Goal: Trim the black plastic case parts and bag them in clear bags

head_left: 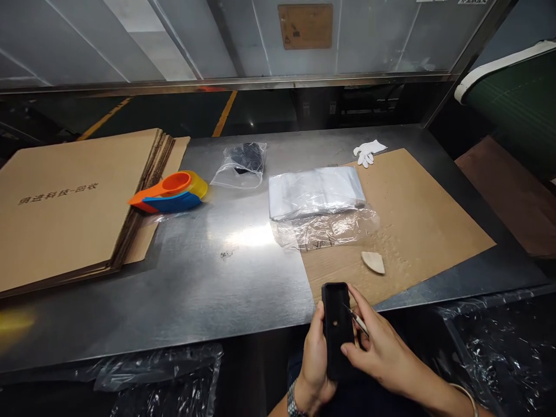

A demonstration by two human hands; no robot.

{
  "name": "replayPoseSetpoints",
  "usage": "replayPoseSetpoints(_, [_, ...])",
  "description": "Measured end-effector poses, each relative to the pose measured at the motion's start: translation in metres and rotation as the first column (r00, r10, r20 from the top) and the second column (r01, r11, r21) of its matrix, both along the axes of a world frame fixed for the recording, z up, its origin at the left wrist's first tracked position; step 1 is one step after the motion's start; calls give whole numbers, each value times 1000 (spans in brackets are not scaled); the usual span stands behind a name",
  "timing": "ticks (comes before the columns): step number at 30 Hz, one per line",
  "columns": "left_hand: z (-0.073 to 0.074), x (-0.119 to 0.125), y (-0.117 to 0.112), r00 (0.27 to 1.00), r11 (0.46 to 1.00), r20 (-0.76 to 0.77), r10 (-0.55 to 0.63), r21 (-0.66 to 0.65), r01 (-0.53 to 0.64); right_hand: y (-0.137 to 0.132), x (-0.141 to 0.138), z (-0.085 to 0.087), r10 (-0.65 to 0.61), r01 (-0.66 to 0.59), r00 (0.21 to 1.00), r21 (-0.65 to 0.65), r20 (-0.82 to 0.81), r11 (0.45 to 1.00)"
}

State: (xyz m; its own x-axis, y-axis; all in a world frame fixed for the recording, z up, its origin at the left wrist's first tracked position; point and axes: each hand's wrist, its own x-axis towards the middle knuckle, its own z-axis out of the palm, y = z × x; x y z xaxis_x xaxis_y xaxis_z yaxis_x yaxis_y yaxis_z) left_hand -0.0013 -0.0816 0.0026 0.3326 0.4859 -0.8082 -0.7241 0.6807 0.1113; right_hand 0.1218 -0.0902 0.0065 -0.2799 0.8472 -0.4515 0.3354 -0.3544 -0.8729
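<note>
In the head view my left hand (pixel 314 359) is wrapped round the left side of a long black rectangular case (pixel 336 347). It is hollow and tilted up toward me, with a small light spot inside. My right hand (pixel 377 347) is closed at the case's right side, pinching a thin tool with a pale handle (pixel 360 324). The tool's dark narrow tip points into the case at its right edge; its exact kind is not clear. Fingers of the right hand also touch the case. Just beyond the hands, a beige wedge-shaped piece (pixel 373 262) lies on a cardboard sheet (pixel 425 220).
A pack of clear plastic bags (pixel 315 194) lies mid-table, partly over the cardboard. An orange and blue tape dispenser (pixel 169 194) stands beside stacked cardboard (pixel 73 202). Farther back are a bag of black parts (pixel 247 159) and a white glove (pixel 368 152). Black-lined bins (pixel 504 347) flank me below the table (pixel 243 278).
</note>
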Motion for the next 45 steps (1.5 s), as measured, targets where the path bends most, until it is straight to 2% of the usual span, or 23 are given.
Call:
replayPoseSetpoints(4, [-3,-1,4,998,998,14,-61,-24,62,-10,6,0,-50,29,980,-108,-193,994])
replayPoseSetpoints(8, [-4,-8,10,981,988,121,-154,26,152,-8,19,3,-50,-26,944,-225,-327,974])
replayPoseSetpoints(11, [-5,-13,13,972,982,141,-186,41,182,0,29,5,-42,-21,954,-205,-297,979])
replayPoseSetpoints(16, [-8,-14,15,954,970,175,-242,33,240,21,34,1,-150,128,974,-132,-172,983])
replayPoseSetpoints(19, [-9,-11,13,943,963,195,-269,46,265,35,30,-6,-181,175,978,-66,-104,982])
replayPoseSetpoints(21, [-9,-9,11,932,954,204,-298,52,294,44,26,-11,-169,158,977,-92,-129,983])
replayPoseSetpoints(24, [-10,-11,12,906,934,227,-358,84,347,52,22,-15,-77,32,961,-170,-266,985])
replayPoseSetpoints(26, [-11,-18,16,887,918,241,-394,151,366,53,23,-15,-36,-9,951,-144,-308,990])
replayPoseSetpoints(27, [-12,-23,19,889,918,240,-390,181,354,52,23,-14,-42,12,954,-101,-297,995])
replayPoseSetpoints(29, [-12,-33,25,924,935,203,-323,221,278,45,25,-12,-100,106,972,18,-212,994])
replayPoseSetpoints(32, [-11,-43,30,990,965,94,-107,248,81,27,25,-9,-185,180,983,263,-5,948])
replayPoseSetpoints(35, [-9,-41,27,996,962,-51,67,267,-51,8,22,-11,-116,58,990,519,80,853])
replayPoseSetpoints(37, [-8,-38,21,983,956,-153,97,289,-50,0,21,-13,-24,-37,996,616,91,787])
replayPoseSetpoints(39, [-7,-35,15,968,945,-234,86,328,-5,-5,23,-13,22,-63,997,616,74,785])
replayPoseSetpoints(43, [-8,-38,8,918,901,-395,42,412,136,-5,30,-2,-4,-13,999,435,37,900])
replayPoseSetpoints(45, [-8,-39,6,887,864,-463,2,448,232,-3,30,6,-13,-31,994,396,108,918])
